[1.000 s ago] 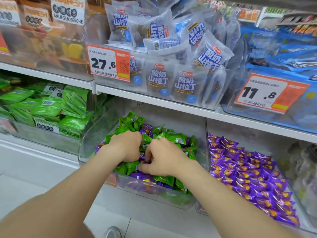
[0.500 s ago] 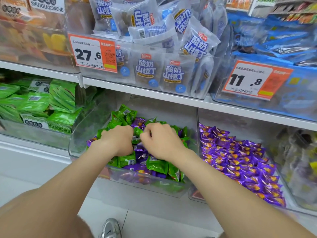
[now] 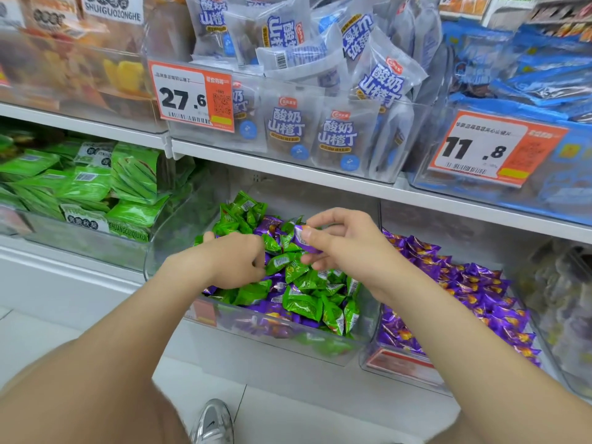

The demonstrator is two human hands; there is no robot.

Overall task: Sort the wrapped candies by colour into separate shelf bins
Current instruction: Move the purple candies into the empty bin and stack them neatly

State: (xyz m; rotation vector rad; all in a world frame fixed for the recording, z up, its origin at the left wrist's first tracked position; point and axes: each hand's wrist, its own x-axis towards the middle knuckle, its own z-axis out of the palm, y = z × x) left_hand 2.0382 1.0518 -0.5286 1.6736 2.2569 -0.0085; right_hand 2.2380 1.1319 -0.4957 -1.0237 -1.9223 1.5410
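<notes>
- the right hand point(image 3: 347, 246) pinches one purple candy point(image 3: 302, 239) between thumb and fingertips, raised just above the pile that lies under both hands.
- the left hand point(image 3: 235, 261) sits low in that pile with its fingers curled down among the wrappers; whether it actually grips a candy cannot be told.
- beneath the hands, the clear mixed bin point(image 3: 320, 350) holds mostly green candies point(image 3: 304, 302), with stray purple candies point(image 3: 274, 224) showing between and under them.
- just to the right of the right hand, the neighbouring bin point(image 3: 397, 363) holds sorted purple candies point(image 3: 464, 290) and no green that can be seen, so it is the likely place for the pinched one.
- judged from this, the sorting is partway: a good many purple pieces sit buried in the green, and the pinched candy is not yet over the purple side.
</notes>
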